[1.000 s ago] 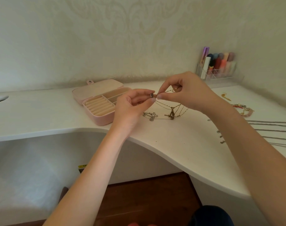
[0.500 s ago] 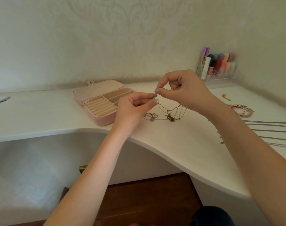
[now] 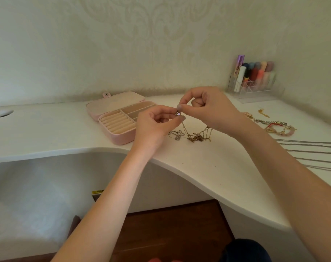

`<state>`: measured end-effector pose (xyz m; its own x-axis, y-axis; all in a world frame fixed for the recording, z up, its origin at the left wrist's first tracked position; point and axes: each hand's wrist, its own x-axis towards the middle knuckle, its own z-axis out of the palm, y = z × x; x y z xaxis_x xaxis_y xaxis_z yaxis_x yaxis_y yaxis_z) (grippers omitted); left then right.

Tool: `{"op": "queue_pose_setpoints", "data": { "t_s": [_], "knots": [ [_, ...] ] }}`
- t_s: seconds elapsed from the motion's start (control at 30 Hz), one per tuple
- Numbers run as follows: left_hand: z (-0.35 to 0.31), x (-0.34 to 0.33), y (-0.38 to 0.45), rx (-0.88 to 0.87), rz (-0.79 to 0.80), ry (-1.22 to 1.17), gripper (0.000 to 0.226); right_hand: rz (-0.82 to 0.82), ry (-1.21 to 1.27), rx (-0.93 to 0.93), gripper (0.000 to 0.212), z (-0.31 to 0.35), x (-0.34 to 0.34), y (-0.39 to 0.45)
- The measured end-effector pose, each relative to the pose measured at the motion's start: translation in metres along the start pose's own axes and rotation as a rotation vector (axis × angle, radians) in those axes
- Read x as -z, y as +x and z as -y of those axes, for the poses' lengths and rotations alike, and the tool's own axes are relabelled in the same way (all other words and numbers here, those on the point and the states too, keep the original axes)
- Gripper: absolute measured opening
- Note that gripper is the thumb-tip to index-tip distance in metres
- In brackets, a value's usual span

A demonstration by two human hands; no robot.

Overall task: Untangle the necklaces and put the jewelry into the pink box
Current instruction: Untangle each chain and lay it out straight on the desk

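Pink, the jewelry box [image 3: 121, 138] lies open on the white desk [image 3: 47, 133], ring rolls seen inside. A small bead [image 3: 178, 113] on the tangled necklaces [image 3: 194, 136], beside the box, is pinched by the left hand [image 3: 153, 127] and right hand [image 3: 210, 108].

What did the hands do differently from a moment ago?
Very little. The left hand and right hand keep pinching the small pendant between their fingertips, held above the tangled necklaces; the right fingertips shifted slightly higher over it. No grip was taken or let go. The open pink box, the bracelets and the white desk stayed as they were.
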<state>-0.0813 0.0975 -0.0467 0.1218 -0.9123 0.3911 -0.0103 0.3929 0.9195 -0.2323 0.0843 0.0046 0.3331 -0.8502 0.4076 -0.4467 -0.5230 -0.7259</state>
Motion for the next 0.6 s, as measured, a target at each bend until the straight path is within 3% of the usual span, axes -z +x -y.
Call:
{"op": "queue_pose_setpoints", "data": {
  "t_s": [0.33,0.6],
  "knots": [
    [0.008,0.0017,0.0033,-0.066,0.028,-0.002,0.017,0.002,0.042,-0.064,0.012,-0.0011,0.0024,0.0013],
    [0.0058,-0.0004,0.0022,-0.037,-0.045,0.0,0.014,0.003,0.061,-0.104,0.016,-0.0005,0.0085,0.0013]
  ]
}}
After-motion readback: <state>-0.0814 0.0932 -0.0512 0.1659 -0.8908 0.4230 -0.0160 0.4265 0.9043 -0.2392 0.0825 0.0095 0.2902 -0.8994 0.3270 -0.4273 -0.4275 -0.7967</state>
